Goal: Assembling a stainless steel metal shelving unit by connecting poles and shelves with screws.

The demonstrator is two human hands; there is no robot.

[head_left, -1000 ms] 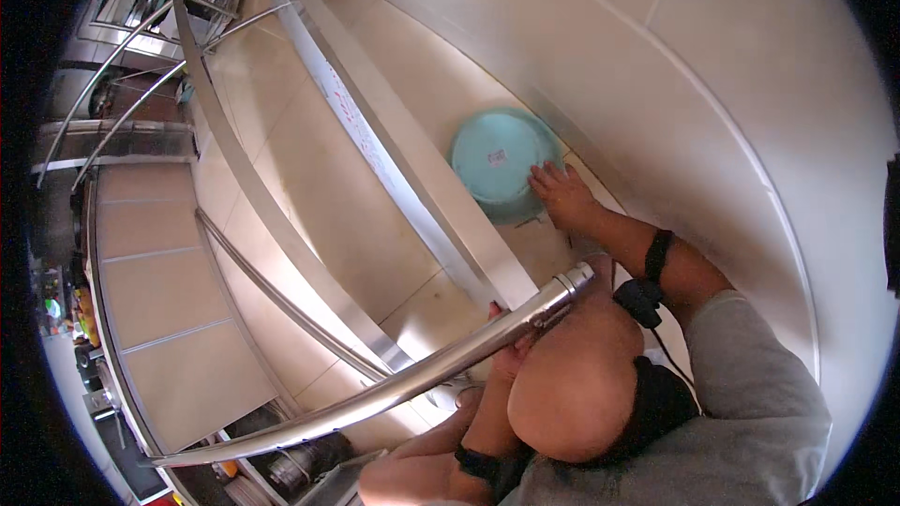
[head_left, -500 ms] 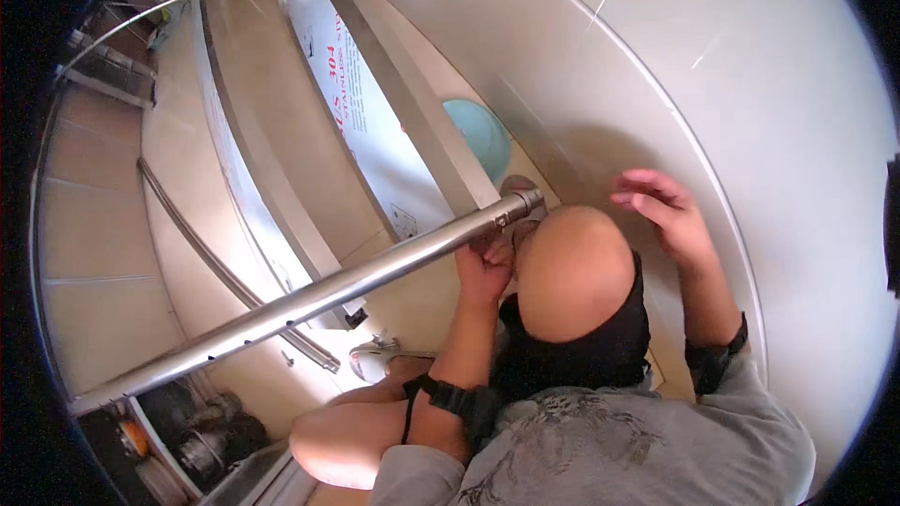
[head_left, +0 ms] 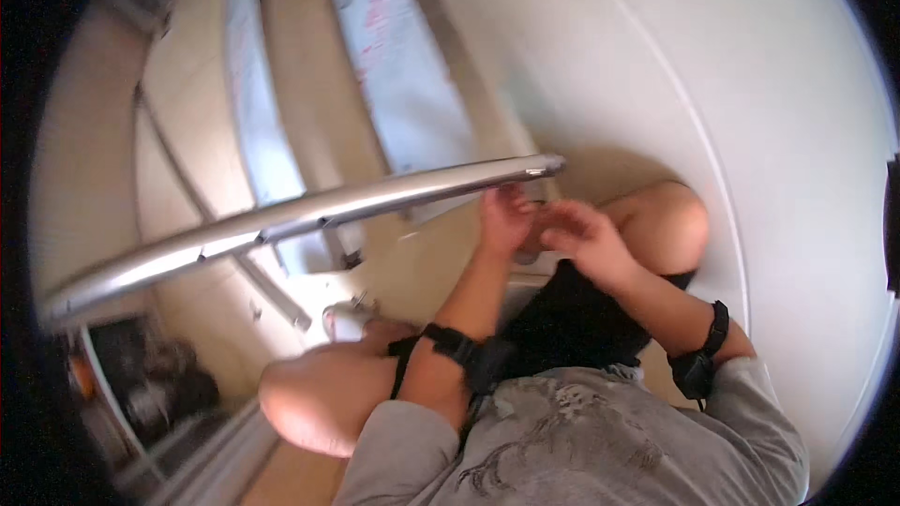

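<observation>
A long shiny steel tube [head_left: 347, 199] with several dark holes along its side slants across my front. Its far right end lies just past my hands. Just under that end is my left hand [head_left: 507, 217], fingers curled together; whatever they hold is hidden or too small to name. My right hand [head_left: 589, 242] is close beside it, thumb and fingers apart and pointing at the left hand. Nothing shows in the right hand, though motion softens its outline.
Beyond the tube stand steel frame parts with a film-covered panel [head_left: 398, 56]. A thin metal rail [head_left: 192, 192] lies on the floor at left. A pale wall [head_left: 806, 178] rises close on my right. Dark machine parts [head_left: 155, 379] sit at lower left.
My right hand has come left and down to the left hand. The tube's right end has swung up slightly, and my right knee has shifted right. The whole view has turned a little.
</observation>
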